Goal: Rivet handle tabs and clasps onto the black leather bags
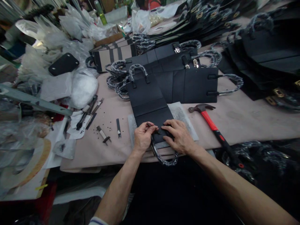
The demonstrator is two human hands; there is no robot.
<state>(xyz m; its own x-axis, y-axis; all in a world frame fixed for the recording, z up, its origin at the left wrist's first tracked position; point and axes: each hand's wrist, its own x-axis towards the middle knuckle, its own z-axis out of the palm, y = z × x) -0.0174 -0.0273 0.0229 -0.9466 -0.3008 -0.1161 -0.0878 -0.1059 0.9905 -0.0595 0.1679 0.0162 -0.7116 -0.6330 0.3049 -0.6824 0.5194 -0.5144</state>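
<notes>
Black panel lay across the pale slab, its near handle looped at the table's near edge. Left hand pinched a slim dark piece, identity unclear; right hand rested on the panel, fingers spread. Likely risks: a slipped pinch scratching the panel, or a snagged handle dragging it askew.
</notes>
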